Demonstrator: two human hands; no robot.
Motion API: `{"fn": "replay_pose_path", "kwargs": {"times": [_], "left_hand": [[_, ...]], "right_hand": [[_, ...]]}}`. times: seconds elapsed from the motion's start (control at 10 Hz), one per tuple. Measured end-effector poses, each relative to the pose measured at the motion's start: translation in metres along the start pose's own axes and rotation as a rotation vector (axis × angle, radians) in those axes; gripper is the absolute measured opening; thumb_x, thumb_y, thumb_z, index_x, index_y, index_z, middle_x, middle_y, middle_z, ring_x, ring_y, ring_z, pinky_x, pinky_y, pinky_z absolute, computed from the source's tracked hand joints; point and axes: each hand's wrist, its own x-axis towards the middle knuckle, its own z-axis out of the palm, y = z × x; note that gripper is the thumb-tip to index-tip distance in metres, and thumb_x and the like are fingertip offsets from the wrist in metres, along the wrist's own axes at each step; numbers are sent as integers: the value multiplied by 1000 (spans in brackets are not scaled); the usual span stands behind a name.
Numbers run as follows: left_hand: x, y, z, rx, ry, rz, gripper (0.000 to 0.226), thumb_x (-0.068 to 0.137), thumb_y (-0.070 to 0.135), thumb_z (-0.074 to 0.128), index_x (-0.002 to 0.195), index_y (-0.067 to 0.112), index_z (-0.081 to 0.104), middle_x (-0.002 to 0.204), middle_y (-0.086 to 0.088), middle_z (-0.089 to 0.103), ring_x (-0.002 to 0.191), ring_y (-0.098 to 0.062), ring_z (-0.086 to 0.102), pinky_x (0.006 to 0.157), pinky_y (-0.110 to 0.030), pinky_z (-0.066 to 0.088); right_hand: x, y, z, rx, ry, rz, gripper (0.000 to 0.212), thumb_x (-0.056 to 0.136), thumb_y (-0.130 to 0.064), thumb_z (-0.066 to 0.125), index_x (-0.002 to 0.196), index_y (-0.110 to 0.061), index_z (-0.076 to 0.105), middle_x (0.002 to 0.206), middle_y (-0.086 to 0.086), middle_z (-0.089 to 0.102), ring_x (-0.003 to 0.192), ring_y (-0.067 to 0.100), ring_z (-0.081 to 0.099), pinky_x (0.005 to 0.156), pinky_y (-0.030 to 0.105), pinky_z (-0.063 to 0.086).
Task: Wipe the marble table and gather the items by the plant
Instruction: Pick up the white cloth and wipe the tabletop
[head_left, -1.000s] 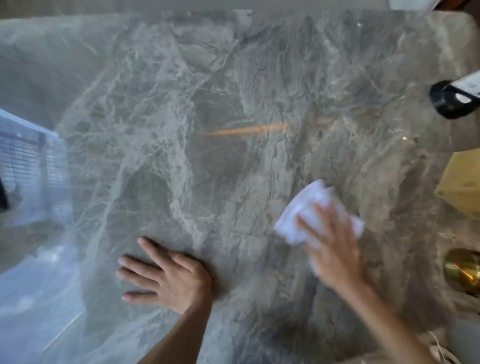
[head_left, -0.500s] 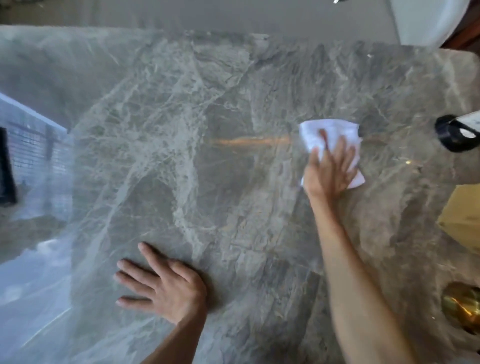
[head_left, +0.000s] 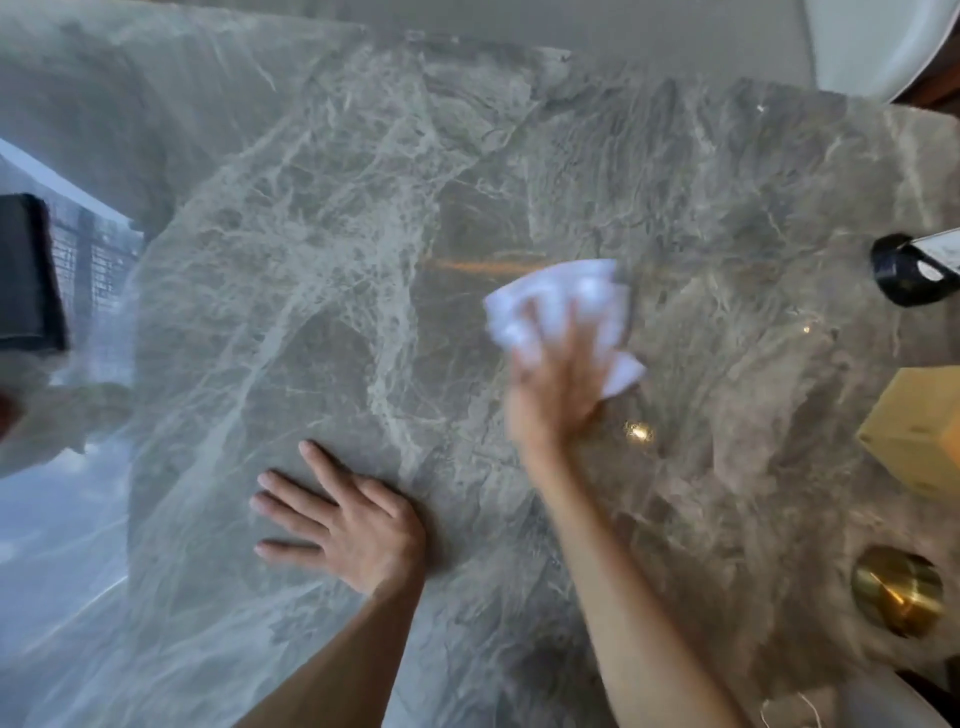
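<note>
The left hand (head_left: 358, 525) lies flat on the marble bench (head_left: 727, 208) at lower centre, fingers straight and spread. The right hand (head_left: 556, 395), blurred, presses a white cloth (head_left: 550, 296) onto the bench just right of centre, fingers stretched over it. Along the right edge sit a black item (head_left: 906, 273), a yellow box (head_left: 919, 431) and a brass disc (head_left: 896, 590).

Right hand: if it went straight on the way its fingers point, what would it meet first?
The way looks free: the right hand, pressing the white cloth, points toward the far edge, with only bare marble table ahead. Motion blur makes the exact heading uncertain.
</note>
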Motion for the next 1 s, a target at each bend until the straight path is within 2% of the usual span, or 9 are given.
{"fn": "replay_pose_path", "kwargs": {"times": [0.1, 0.2, 0.3, 0.5, 0.6, 0.7, 0.8, 0.9, 1.0], "left_hand": [[2, -2, 1, -1, 28, -2, 64, 97, 28, 33, 155, 28, 7, 162, -19, 3, 150, -38, 2, 111, -72, 6], [1, -2, 1, -7, 12, 10, 62, 98, 29, 28, 155, 27, 5, 162, -20, 2, 149, -40, 1, 110, -73, 6], [2, -1, 2, -1, 35, -10, 60, 99, 31, 23, 155, 26, 4, 161, -21, 3, 149, -40, 2, 111, -73, 7], [3, -2, 1, 2, 61, -10, 55, 100, 35, 13, 155, 28, 8, 161, -19, 9, 150, -38, 6, 112, -70, 9], [3, -3, 5, 9, 64, -1, 55, 100, 32, 17, 155, 26, 8, 161, -20, 9, 149, -39, 6, 112, -70, 9], [4, -2, 6, -1, 78, -28, 55, 100, 34, 12, 155, 26, 8, 161, -20, 9, 150, -38, 6, 113, -69, 8], [3, -4, 7, 32, 86, -2, 55, 101, 34, 14, 155, 27, 9, 161, -19, 10, 150, -38, 7, 113, -69, 9], [3, -4, 7, 9, 74, -8, 55, 101, 33, 18, 155, 26, 10, 161, -20, 10, 149, -39, 7, 112, -70, 9], [2, -3, 7, 22, 67, -16, 57, 99, 32, 21, 155, 26, 7, 161, -20, 8, 149, -39, 5, 112, -71, 8]], "right_hand": [[-75, -15, -10, -600, -412, -453, 44, 102, -37, 41, 145, -43, 38, 159, -7, 29, 150, 20, 21, 121, 44, 19], [-77, 36, -80, -645, -299, -104, 43, 102, -55, 23, 144, -55, 23, 159, -9, 25, 143, 24, 33, 117, 47, 28], [-69, 43, -65, 19, 94, 185, 54, 98, -51, 31, 142, -60, 0, 160, -4, 17, 141, 32, 35, 119, 55, 16], [-171, -21, -47, -685, -443, -188, 57, 95, -24, 49, 146, -43, 35, 163, -1, 22, 152, 25, 12, 120, 47, 22], [-140, 48, -128, -762, -66, 458, 55, 96, -51, 28, 149, -40, 16, 163, 3, 19, 151, 25, 12, 115, 55, 25], [-92, 56, -81, -452, 204, 554, 61, 96, -60, 21, 153, -39, 15, 159, 12, 27, 151, 17, 10, 115, 53, 20], [-148, 0, -34, -681, -503, -133, 47, 100, -29, 40, 146, -29, 41, 160, 2, 27, 151, 19, 15, 120, 43, 15], [-234, 4, -100, -749, -795, -443, 62, 86, -23, 50, 143, -46, 40, 159, -5, 31, 152, 22, 10, 115, 53, 24], [-158, 60, -165, -835, -656, -219, 55, 94, -32, 38, 144, -52, 27, 156, -1, 33, 151, 26, 10, 108, 56, 29]]}}
